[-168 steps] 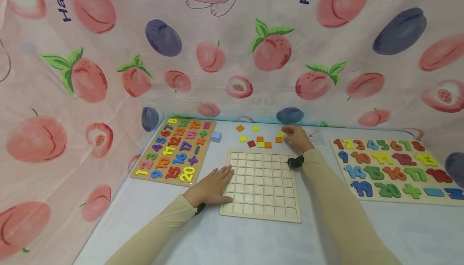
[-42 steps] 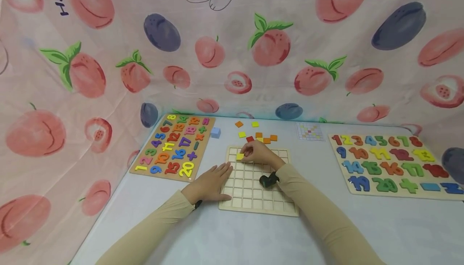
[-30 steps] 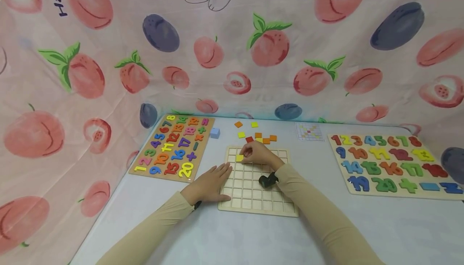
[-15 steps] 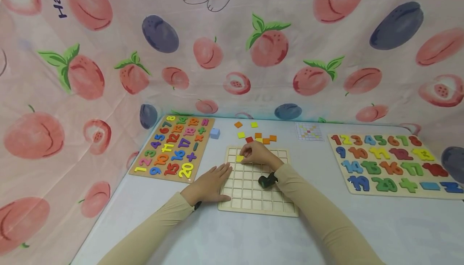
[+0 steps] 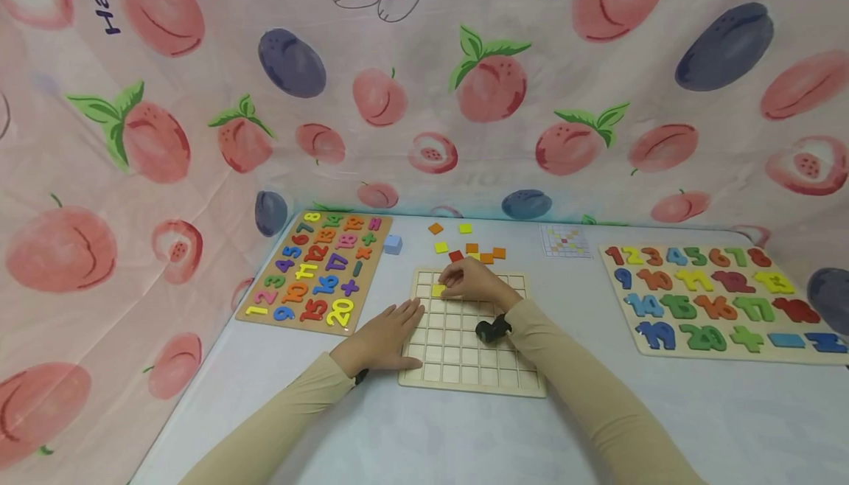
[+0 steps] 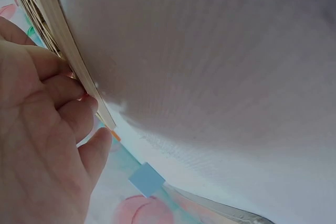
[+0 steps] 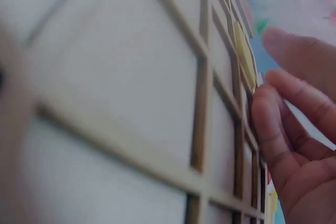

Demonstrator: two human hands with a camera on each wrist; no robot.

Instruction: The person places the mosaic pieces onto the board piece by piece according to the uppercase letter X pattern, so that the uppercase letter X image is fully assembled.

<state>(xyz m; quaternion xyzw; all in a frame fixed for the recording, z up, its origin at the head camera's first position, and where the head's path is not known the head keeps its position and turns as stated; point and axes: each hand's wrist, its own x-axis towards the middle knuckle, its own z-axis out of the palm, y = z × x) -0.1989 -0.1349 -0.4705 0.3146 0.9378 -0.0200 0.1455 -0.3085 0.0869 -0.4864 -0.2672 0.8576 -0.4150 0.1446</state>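
A small square yellow tile (image 5: 438,290) lies low over the pale wooden grid board (image 5: 469,356), by the look of it at the second cell in from the far left corner. The right hand (image 5: 474,282) reaches in from the tile's right, its fingertips at that near side edge. Being square, the tile has no long axis; from the head its edges run roughly along the grid lines. In the right wrist view the tile sits right by the fingertips, but whether that grip pinches it or merely rests against it, I cannot tell. The right hand is the nearer one. The left hand (image 5: 378,341) is spread at the board's left side, its fingers over the edge and its grip released, just left of and nearer the person than the tile.

On the white counter (image 5: 345,426), beyond the board's far edge, lie loose orange, yellow and red square tiles (image 5: 500,253), with a light blue block (image 5: 393,244) to their left.
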